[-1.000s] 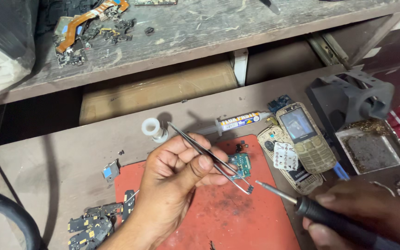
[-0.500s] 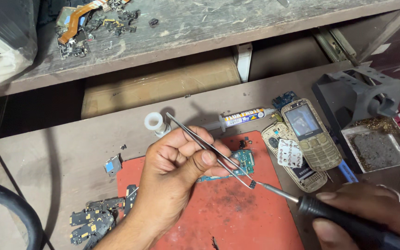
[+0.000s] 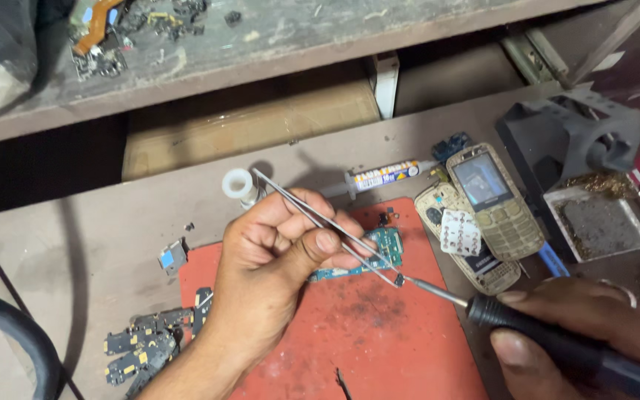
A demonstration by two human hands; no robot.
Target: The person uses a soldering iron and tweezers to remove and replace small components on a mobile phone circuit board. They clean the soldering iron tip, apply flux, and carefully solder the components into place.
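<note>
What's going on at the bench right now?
A person is working on a small green circuit board that lies on a red mat. The left hand pinches metal tweezers, their tips down at the board's edge. The right hand holds a black-handled soldering iron, its tip meeting the tweezer tips at the same spot. Beside the mat lie a gold phone, a syringe tube and loose phone parts.

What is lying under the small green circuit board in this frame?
The green circuit board lies on a red work mat on the bench. The left hand, holding tweezers, covers the board's left part, so nothing underneath there can be seen.
</note>
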